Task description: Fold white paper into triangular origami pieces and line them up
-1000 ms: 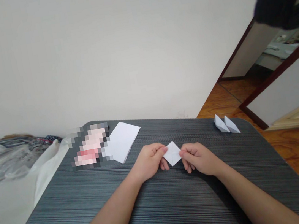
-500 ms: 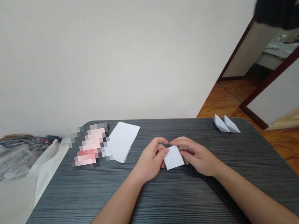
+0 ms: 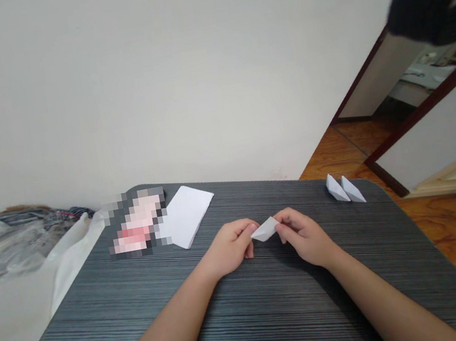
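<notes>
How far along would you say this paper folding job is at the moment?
Two folded paper boats stand at the far right corner of the table, so those look done. In hand, a small folded white paper piece is pinched between the left hand and right hand. Left: that piece still looks unfinished, and the white paper lies flat at the far edge.

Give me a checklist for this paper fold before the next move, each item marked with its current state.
1. Folded white paper pinched at both ends: ok.
2. Left hand and right hand both on the paper: ok.
3. Paper lifted off the dark striped table: cannot tell.
4. Creases sharp: cannot tell, too small.
5. White paper stack apart from the hands: ok.
6. Two paper boats apart from the hands, near the table's far corner: ok.
</notes>
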Available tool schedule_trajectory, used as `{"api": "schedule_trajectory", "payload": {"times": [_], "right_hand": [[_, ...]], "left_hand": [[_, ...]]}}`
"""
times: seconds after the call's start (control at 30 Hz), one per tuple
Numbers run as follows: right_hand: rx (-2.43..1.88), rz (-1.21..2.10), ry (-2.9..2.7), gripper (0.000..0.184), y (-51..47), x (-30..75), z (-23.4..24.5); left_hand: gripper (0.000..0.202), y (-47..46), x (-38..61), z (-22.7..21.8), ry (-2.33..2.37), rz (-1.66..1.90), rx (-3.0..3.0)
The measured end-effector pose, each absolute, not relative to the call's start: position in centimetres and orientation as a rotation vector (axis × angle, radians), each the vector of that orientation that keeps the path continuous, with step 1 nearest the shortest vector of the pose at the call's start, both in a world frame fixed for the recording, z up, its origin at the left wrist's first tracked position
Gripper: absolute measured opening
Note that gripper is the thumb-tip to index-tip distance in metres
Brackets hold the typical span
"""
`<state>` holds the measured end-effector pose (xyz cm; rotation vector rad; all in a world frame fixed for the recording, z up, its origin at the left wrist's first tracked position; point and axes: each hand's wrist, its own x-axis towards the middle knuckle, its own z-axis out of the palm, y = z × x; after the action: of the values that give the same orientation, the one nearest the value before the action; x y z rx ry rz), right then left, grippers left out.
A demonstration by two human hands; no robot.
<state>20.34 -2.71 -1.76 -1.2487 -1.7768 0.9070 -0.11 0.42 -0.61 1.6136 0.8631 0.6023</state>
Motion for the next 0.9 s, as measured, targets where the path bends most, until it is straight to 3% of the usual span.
{"api": "schedule_trajectory", "payload": {"times": [0.13, 0.4, 0.9], "right_hand": [[-1.225, 0.898, -1.886, 0.016, -2.6, 20.3, -1.6], [-1.27, 0.954, -1.818, 0.027, -2.6, 20.2, -2.3], [-1.288, 1.049, -1.919, 0.022, -2.7, 20.2, -2.1]], "left_hand": [[0.043, 0.4, -0.1, -0.7, 0.811, 0.605, 1.485], [0.03, 0.3, 0.0, -1.0, 0.919, 0.54, 1.573], [0.025, 0.3, 0.0, -0.6, 0.893, 0.504, 1.626]]}}
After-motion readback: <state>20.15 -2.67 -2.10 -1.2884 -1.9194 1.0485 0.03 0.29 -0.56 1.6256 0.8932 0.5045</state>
